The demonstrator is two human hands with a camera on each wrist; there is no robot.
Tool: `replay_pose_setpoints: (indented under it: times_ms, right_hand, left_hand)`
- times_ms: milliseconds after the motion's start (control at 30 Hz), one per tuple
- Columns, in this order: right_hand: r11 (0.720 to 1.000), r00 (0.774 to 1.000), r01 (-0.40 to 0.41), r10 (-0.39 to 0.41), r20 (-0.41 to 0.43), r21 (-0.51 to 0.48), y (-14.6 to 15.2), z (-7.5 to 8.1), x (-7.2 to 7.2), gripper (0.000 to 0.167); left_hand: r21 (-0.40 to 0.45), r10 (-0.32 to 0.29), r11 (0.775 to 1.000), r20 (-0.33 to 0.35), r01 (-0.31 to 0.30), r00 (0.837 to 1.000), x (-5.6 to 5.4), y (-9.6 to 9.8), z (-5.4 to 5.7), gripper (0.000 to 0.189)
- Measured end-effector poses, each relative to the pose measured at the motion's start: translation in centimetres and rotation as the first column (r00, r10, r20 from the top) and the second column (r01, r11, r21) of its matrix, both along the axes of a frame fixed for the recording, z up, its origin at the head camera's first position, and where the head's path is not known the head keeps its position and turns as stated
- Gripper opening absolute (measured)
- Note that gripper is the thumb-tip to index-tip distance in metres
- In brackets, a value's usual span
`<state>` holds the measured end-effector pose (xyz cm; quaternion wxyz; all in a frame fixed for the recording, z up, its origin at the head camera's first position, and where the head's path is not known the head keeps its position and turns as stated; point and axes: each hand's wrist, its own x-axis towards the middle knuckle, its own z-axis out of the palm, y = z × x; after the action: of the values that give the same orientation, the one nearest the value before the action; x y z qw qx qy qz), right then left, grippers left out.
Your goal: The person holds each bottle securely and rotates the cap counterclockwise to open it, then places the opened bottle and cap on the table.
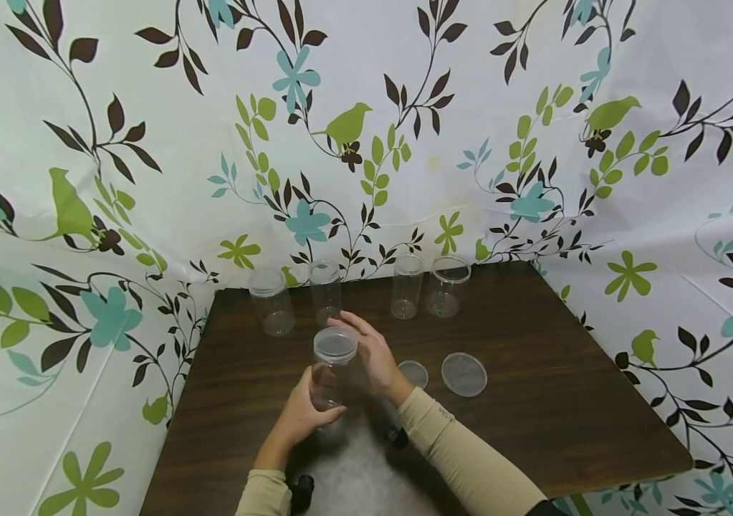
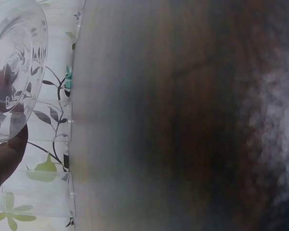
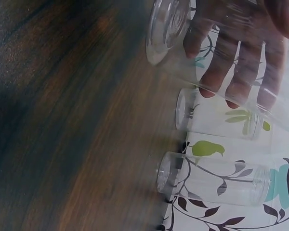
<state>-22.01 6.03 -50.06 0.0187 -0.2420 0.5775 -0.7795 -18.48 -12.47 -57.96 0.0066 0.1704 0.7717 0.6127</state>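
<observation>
A clear plastic jar [image 1: 334, 387] with a translucent lid [image 1: 335, 345] on top is held upright above the table. My left hand [image 1: 304, 414] grips its side, with the thumb across the front. In the left wrist view the round base of the jar [image 2: 36, 91] shows at the left edge. Beside the jar, my right hand [image 1: 375, 358] has its fingers extended, their tips just behind the lid; whether they touch it I cannot tell. Through the jar wall [image 3: 183, 72] in the right wrist view, several fingers show behind it.
Toward the back of the dark wooden table [image 1: 534, 401] stand clear jars: two at left [image 1: 274, 309] [image 1: 326, 295], two at right [image 1: 407, 290] [image 1: 446, 294]. A small lid [image 1: 413, 374] and a larger lid [image 1: 464, 374] lie at right. Patterned sheeting [image 1: 366, 143] hangs behind.
</observation>
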Motion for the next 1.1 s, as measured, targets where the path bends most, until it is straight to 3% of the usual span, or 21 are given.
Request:
replay_pose_setpoints:
  times_ms: [167,333,567,800,933,1100]
  right_hand:
    - [0.998,0.997,0.07,-0.07,-0.036,0.004,-0.1,-0.3,0.2,0.048]
    - [0.975,0.977,0.193,-0.18,-0.115,0.109,-0.3,0.0,1.3,0.041]
    - [0.956,0.958,0.223,-0.178,-0.225,0.192,-0.4,-0.7,1.4,0.046]
    - [0.98,0.976,0.132,-0.103,-0.194,0.147,-0.4,-0.3,1.2,0.041]
    - [0.997,0.993,0.058,-0.052,-0.107,0.054,-0.4,-0.1,0.8,0.042]
    - [0.999,0.998,-0.015,0.012,-0.065,-0.043,-0.5,0.0,0.4,0.043]
  left_hand:
    - [0.015,0.012,1.0,-0.02,-0.012,1.0,0.2,-0.2,0.2,0.085]
    - [0.013,0.049,0.999,-0.046,-0.048,0.998,0.2,-0.4,0.1,0.082]
    - [0.015,0.048,0.999,-0.038,-0.047,0.998,0.2,-0.7,0.0,0.081]
    - [-0.005,0.03,1.0,-0.057,-0.03,0.998,0.1,-0.7,0.0,0.079]
    - [-0.031,0.006,0.999,-0.057,-0.008,0.998,0.0,-0.5,0.0,0.08]
    - [-0.031,-0.023,0.999,-0.049,0.022,0.999,0.1,-0.3,-0.1,0.079]
